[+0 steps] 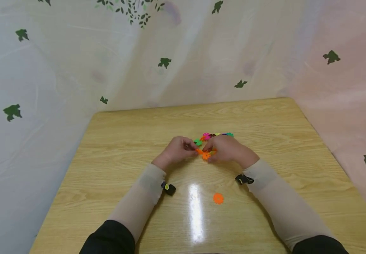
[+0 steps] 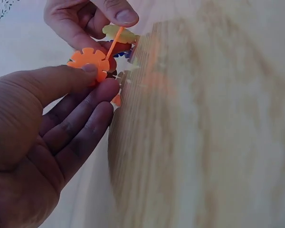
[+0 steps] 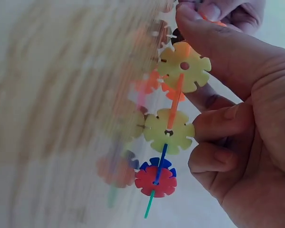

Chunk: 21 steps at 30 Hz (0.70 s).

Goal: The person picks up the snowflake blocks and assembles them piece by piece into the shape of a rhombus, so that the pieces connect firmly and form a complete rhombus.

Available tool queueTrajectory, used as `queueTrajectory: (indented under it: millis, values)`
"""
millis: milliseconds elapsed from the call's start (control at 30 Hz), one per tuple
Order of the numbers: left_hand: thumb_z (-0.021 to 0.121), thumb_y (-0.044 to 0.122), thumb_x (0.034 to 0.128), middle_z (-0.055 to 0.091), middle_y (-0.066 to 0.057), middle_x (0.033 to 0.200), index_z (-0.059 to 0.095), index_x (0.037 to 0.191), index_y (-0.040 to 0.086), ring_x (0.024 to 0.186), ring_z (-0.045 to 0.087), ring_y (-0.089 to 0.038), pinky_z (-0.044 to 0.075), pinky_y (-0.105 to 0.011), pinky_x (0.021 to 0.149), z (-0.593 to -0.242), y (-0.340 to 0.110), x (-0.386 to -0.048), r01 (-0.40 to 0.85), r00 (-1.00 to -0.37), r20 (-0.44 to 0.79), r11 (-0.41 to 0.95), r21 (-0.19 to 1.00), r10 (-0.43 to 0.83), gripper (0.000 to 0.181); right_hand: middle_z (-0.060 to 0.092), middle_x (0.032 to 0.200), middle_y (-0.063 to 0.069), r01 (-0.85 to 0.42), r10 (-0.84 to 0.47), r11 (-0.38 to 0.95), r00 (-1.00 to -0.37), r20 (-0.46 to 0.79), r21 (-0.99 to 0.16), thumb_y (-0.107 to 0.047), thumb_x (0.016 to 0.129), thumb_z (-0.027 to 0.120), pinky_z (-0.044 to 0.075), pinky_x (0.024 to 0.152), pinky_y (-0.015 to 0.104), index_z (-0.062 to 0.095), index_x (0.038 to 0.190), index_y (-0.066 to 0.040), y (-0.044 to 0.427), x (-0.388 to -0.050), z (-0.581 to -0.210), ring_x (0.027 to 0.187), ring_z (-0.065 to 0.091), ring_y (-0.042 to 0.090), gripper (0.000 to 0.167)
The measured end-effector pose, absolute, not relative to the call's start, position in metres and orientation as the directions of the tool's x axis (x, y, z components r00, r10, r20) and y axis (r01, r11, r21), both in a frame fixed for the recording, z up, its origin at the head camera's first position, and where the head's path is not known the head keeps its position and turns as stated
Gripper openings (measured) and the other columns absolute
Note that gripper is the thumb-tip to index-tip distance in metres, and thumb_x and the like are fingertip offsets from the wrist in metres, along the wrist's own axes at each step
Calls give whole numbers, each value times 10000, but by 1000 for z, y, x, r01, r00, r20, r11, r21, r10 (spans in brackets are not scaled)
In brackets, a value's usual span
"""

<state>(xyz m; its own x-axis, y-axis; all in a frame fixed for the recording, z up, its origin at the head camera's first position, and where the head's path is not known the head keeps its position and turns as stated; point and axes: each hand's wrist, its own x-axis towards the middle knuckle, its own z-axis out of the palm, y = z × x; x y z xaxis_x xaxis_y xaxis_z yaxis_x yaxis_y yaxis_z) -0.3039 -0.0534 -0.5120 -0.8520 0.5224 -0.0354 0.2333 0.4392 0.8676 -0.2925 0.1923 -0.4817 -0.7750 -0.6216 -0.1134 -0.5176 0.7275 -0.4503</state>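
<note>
My left hand (image 1: 179,151) pinches an orange flower-shaped notched disc (image 2: 85,59) between thumb and fingers. This disc meets a second orange disc (image 2: 115,42), seen edge-on in the left wrist view. Opposite it, my right hand (image 1: 230,150) grips the near end of a chain of interlocked plastic discs. In the right wrist view a pale yellow disc (image 3: 197,66) lies by my right thumb. Further along are another yellow disc (image 3: 156,130), a red disc (image 3: 149,183) and a green disc (image 3: 149,206) seen edge-on. My right fingertips are partly hidden.
A loose orange disc (image 1: 218,198) lies on the wooden table (image 1: 132,130), nearer to me than the hands. Behind the hands, the chain's green (image 1: 197,142) and pink (image 1: 206,135) discs curve along the tabletop. A pale printed curtain (image 1: 195,53) hangs beyond the far edge.
</note>
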Motion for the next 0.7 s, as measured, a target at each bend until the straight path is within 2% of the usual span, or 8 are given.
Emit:
queueTrajectory:
  millis: [167, 400, 700]
  values:
    - [856, 119, 898, 763, 32, 924, 808, 915, 122, 844, 728, -130, 600, -281, 762, -513, -54, -304, 243, -859, -35, 466, 850, 511, 51, 750, 1178, -36, -498, -594, 744, -798, -101, -446, -289, 858, 898, 557, 963, 451, 811, 1146, -162, 194, -295, -484, 1109, 688, 222, 327]
    - [854, 148, 905, 759, 47, 914, 818, 923, 127, 783, 694, -127, 584, -279, 666, -510, -52, -303, 232, -869, -45, 487, 842, 493, 45, 750, 1183, -32, -487, -593, 731, -799, -93, -478, -300, 855, 901, 549, 980, 457, 812, 1155, -165, 197, -296, -482, 1138, 682, 234, 341]
    - [851, 149, 908, 757, 42, 924, 823, 933, 116, 829, 694, -119, 584, -268, 736, -507, -51, -301, 243, -864, -49, 499, 832, 502, 50, 742, 1211, -18, -431, -556, 734, -825, -99, -524, -290, 858, 901, 554, 973, 456, 816, 1149, -172, 197, -294, -478, 1152, 674, 246, 325]
